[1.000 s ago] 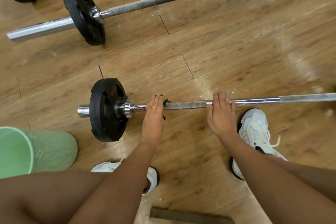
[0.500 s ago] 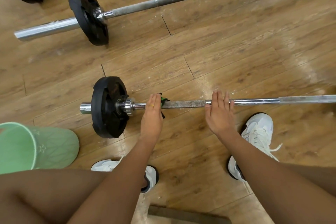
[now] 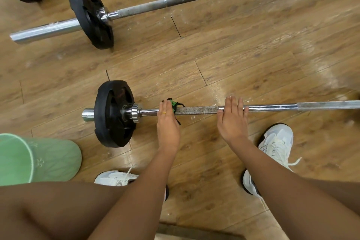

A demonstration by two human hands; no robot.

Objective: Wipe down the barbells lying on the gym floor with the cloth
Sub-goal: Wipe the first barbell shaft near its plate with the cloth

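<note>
The near steel barbell (image 3: 198, 110) at 6 o'clock is being wiped: the left hand (image 3: 168, 121) presses the green-black cloth (image 3: 173, 105) on it with flat fingers, and the right hand (image 3: 232, 121) rests on the bar (fingers straight too). Next, I think, the cloth must slide toward 3 o'clock.

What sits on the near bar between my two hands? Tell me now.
In the head view, the green cloth pokes out from under the left hand; then the rough, bare shaft of the near barbell runs to the right hand.
</note>
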